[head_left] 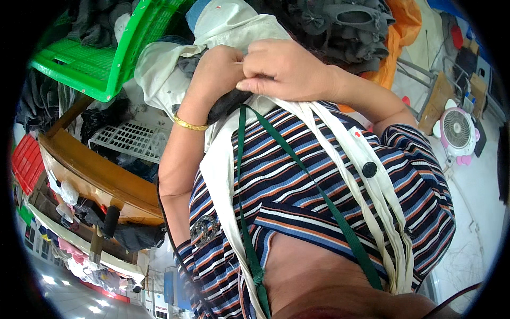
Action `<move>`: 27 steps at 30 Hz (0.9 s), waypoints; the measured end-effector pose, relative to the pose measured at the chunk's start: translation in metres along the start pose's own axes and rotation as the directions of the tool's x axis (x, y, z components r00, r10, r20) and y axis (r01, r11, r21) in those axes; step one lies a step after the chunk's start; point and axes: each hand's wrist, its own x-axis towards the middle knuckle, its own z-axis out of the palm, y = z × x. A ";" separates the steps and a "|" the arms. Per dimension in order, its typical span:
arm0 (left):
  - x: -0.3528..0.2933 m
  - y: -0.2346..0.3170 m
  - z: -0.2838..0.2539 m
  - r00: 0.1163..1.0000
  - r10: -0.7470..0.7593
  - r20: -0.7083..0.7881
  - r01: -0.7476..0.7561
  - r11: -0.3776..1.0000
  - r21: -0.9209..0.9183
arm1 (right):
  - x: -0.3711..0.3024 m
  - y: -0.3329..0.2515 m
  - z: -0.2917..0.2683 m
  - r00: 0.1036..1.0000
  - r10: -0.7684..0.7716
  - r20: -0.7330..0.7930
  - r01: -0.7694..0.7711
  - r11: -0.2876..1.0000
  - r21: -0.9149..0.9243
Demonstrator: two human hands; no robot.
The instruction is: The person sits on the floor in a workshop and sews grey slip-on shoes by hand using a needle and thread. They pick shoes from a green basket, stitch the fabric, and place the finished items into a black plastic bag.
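Two sets of fingers: left hand and right hand meet, knuckles curled; tips hidden, can't tell what I'm pinching.
Dark cloth: right beneath, on pale cloth, toward its near edge.
Green lanyard: dangling close, could snag my fingers.
Slack hold: dark cloth might slide off leftward.

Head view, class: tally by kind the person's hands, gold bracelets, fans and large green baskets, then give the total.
Left hand and right hand: 2 hands
Gold bracelet: 1
Fan: 1
Large green basket: 1
Total: 5
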 end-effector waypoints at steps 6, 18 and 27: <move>-0.010 0.001 -0.003 0.981 -0.139 0.135 0.167 0.962 -0.218 | -0.012 0.008 -0.003 0.989 -0.146 -0.034 0.134 0.964 -0.231; -0.030 -0.017 0.012 0.975 -0.185 0.122 0.221 0.853 -0.473 | -0.027 0.011 -0.006 0.945 0.312 0.094 -0.309 0.950 -0.041; -0.033 -0.019 0.015 0.981 -0.188 0.051 0.189 0.853 -0.486 | -0.014 0.027 0.006 0.995 0.082 0.057 -0.063 0.958 -0.280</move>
